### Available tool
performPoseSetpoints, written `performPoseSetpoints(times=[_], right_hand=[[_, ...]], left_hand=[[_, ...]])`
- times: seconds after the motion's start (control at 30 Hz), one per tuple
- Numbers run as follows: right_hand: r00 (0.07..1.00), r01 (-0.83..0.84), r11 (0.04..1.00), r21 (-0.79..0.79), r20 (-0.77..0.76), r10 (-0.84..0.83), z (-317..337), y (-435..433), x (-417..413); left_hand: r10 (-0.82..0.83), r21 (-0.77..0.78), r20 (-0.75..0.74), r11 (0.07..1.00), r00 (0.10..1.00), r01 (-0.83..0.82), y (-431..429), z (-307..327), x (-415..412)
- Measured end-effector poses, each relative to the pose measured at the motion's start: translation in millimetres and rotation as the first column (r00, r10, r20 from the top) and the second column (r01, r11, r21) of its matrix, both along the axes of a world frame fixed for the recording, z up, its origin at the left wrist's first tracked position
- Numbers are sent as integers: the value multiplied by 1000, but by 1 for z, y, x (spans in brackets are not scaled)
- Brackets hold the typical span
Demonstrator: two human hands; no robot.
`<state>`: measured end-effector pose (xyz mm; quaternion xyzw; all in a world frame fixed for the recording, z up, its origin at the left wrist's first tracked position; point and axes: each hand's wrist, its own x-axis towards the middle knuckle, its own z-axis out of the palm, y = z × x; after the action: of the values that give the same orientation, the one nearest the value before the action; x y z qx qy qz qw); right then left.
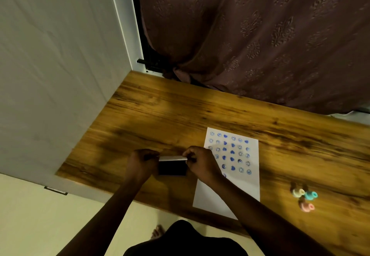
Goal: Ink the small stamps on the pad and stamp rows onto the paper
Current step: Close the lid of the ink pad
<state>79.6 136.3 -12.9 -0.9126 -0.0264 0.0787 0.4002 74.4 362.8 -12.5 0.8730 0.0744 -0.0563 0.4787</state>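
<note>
A dark ink pad [172,168] with a pale lid edge along its far side sits on the wooden table [164,111]. My left hand [142,162] grips its left end and my right hand [201,162] pinches its right end. Just to the right lies a white paper [232,175] with several rows of blue smiley and heart prints on its upper half; my right forearm crosses its lower left. Three small stamps, cream [298,192], teal [311,195] and pink [307,207], lie in a cluster at the right of the table.
A grey-white wall [50,65] borders the table on the left. A brown patterned curtain [260,35] hangs behind the table's far edge. The near table edge runs diagonally, with pale floor, my dark clothing and a foot below it.
</note>
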Motion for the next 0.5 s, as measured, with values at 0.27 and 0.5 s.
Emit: performPoseSetpoints(times=[0.27,0.5], right_hand=[[998,-61,994,-87,-6,60,2,-2,-17],[997,-11,992,-127,69,20,1,4,-26]], left_hand=[[0,11,23,1000,1000,0,-3,0,-14],[25,20,-45,1000,999,-24,-7,-3,-19]])
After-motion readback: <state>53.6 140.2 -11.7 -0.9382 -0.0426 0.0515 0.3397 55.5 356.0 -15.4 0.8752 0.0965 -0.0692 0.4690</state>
